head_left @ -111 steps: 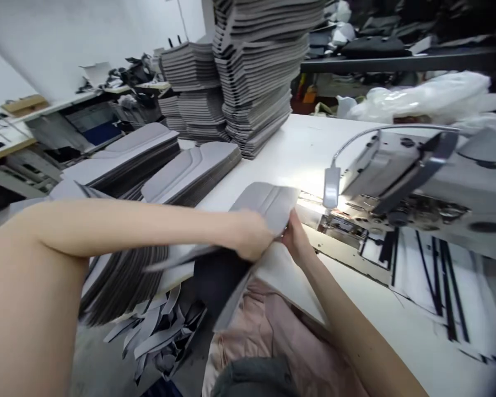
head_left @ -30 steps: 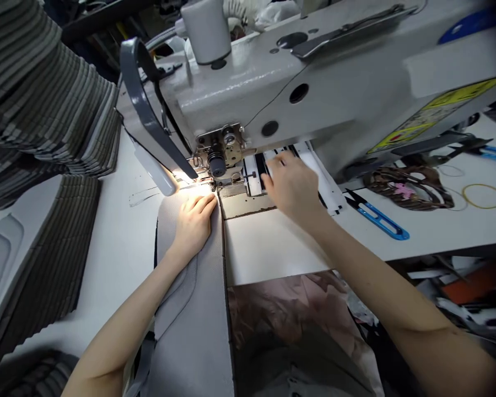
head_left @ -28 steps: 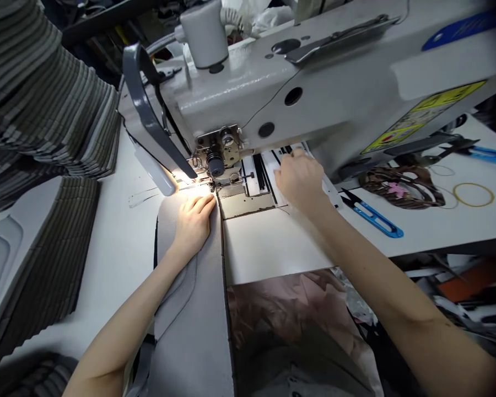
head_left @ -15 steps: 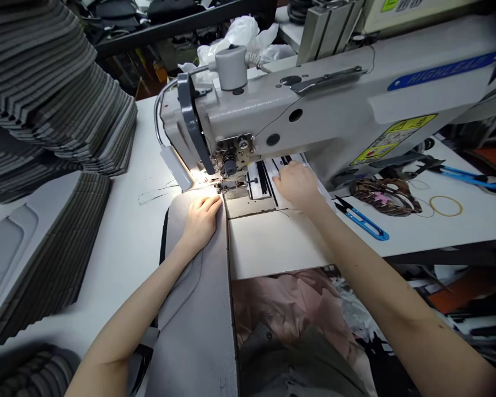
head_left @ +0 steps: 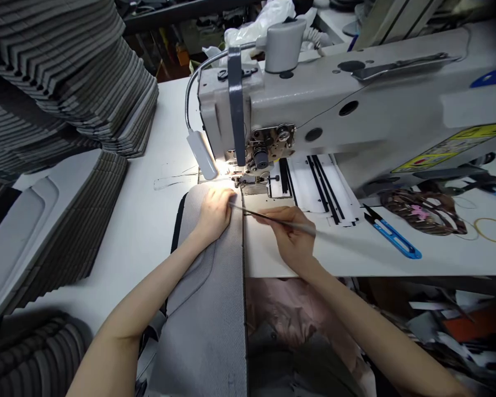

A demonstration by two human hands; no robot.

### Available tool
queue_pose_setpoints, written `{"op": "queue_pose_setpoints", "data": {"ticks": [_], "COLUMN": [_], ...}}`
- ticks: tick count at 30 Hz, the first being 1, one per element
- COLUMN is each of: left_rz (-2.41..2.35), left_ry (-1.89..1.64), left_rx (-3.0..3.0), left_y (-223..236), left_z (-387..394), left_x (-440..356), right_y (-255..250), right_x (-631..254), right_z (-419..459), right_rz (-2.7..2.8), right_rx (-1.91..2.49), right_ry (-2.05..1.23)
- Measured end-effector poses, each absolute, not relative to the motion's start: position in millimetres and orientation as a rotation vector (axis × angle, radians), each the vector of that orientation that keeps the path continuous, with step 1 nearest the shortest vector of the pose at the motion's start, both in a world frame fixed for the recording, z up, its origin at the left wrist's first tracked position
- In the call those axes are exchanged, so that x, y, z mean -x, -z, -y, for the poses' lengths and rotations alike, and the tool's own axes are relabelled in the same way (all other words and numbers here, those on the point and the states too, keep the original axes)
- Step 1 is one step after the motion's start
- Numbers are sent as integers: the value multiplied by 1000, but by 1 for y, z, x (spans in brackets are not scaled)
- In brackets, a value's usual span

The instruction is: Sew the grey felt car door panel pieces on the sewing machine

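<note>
Drawn back from the narrow black strips [head_left: 319,187] under the pale grey metal sewing machine [head_left: 384,116], the right hand [head_left: 293,237] now pinches a thin dark strip [head_left: 252,212], its tip at the left hand [head_left: 215,211]. That hand rests, grip unclear, on a long grey textured-fabric panel [head_left: 210,320] on the white desk [head_left: 273,259], near the slim white lamp [head_left: 202,154].

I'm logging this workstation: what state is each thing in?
Grey woven fabric panel: lying under the left hand.
Thin dark strip: held in the right hand, blurred.
White tubular lamp: lit.
Pale grey sewing machine: running or stopped, cannot tell.
Blue-handled, black-bladed snips: blades apart.
Round yellow band: lying flat.
</note>
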State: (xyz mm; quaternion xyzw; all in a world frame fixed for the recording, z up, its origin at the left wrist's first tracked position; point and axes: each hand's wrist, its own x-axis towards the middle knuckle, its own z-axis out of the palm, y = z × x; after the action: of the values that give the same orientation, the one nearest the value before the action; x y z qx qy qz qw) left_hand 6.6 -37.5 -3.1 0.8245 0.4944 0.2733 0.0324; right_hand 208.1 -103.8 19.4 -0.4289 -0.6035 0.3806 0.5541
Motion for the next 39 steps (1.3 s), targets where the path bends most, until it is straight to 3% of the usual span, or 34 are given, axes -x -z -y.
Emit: {"op": "queue_pose_setpoints", "data": {"ticks": [4,7,12,18,22,26,39], "left_rz": [-1554,-1370,-1287,-1333,-1333,-1300,-1328], "left_ry": [-1049,-969,-914,-827,-785,-729,-679], "left_rx": [-2233,-2355,-2459,-2472,-2479,-2524,-2711], "left_y": [-4,-10,-13,-15,-18,-19,-14], "left_z": [39,43,47,45,44,44,24], "left_x": [-4,-5,-11,-12,-14,-14,-17], "right_y": [-3,3,6,-3,-24,-34,-22], "right_x": [-201,-198,-194,-193,-190,-186,-187], "right_z": [86,77,77,81,97,110,98], "right_rz": [2095,2277,2252,2298,2178,1968,1787], "right_rx": [978,981,891,1051,1382,1400,1405], "right_ry": [-299,66,254,-32,-649,-1236,-1277]}}
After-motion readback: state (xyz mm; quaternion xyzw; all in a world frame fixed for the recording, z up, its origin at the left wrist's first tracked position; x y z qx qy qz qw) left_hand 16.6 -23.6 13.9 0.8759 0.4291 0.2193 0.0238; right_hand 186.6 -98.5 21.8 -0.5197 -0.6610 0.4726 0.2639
